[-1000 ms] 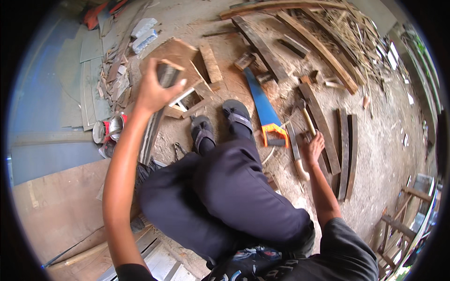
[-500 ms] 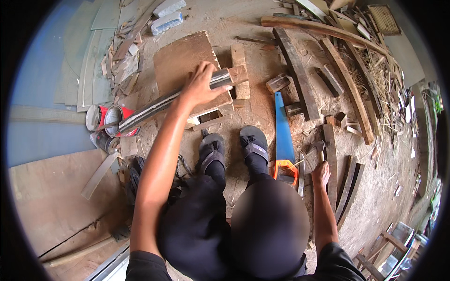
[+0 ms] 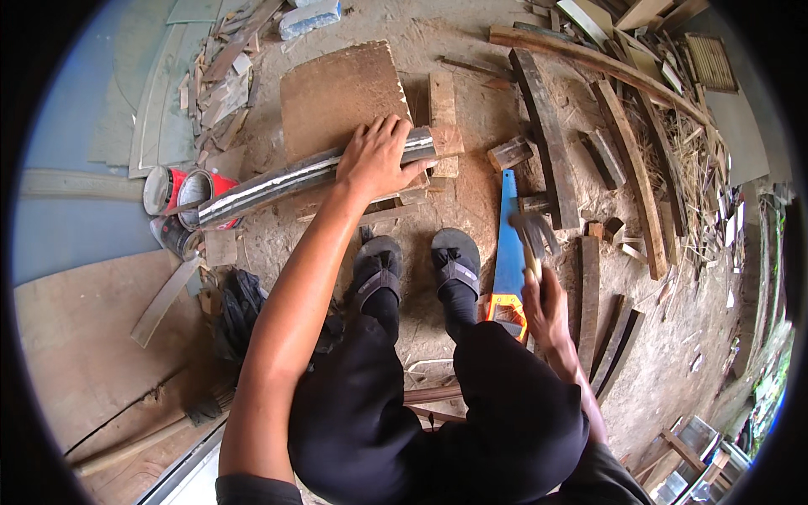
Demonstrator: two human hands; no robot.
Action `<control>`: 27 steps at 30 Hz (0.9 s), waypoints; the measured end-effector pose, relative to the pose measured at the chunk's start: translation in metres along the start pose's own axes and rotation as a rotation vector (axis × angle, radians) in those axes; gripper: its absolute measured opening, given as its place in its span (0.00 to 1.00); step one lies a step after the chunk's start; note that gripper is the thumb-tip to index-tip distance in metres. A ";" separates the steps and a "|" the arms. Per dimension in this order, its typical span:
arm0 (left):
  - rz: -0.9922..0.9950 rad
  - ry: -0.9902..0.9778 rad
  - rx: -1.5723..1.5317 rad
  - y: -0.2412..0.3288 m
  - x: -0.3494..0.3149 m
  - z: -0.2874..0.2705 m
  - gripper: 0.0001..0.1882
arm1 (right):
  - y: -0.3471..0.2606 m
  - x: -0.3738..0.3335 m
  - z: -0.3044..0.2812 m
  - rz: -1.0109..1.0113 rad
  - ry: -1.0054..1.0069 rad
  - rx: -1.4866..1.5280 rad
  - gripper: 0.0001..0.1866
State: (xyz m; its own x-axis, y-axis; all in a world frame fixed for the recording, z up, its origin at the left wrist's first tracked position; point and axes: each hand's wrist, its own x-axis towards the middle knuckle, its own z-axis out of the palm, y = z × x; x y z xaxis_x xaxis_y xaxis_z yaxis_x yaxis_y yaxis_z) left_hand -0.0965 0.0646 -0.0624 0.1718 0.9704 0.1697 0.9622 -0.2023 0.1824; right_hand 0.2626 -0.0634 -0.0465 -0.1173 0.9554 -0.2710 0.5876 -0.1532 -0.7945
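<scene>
My left hand is closed over a long wooden beam with white and dark stripes along it. The fingers go over its far side and the thumb lies along the near side. The beam slants from the cans at left up to a raw wood end at right, across a brown board. In my right hand is a hammer, gripped by its handle, the head slightly blurred. Below the hammer a handsaw with a blue blade and orange handle lies on the ground.
Two red cans stand by the beam's left end. Dark timbers and short offcuts lie to the right. A black plastic bag sits left of my feet. Scrap wood is piled at far left.
My right hand has lifted the hammer off the ground by the timber and brought it left, over the saw. My left hand stays on the beam.
</scene>
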 end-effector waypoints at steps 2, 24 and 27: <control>0.002 0.006 0.014 -0.005 -0.005 0.000 0.38 | -0.058 0.024 0.004 -0.156 -0.054 -0.009 0.15; 0.073 0.142 0.135 -0.001 0.002 0.010 0.39 | -0.103 0.130 0.018 -0.584 -0.058 -0.242 0.17; 0.033 0.063 0.048 -0.008 -0.001 0.000 0.37 | -0.157 0.112 0.010 -0.458 0.033 -0.149 0.17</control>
State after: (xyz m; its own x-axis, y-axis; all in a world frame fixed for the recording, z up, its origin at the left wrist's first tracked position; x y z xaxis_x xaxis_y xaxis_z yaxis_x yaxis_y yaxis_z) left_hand -0.1045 0.0648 -0.0641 0.1917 0.9527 0.2359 0.9654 -0.2263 0.1293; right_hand 0.1491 0.0649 0.0424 -0.3667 0.9241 0.1077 0.5903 0.3206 -0.7408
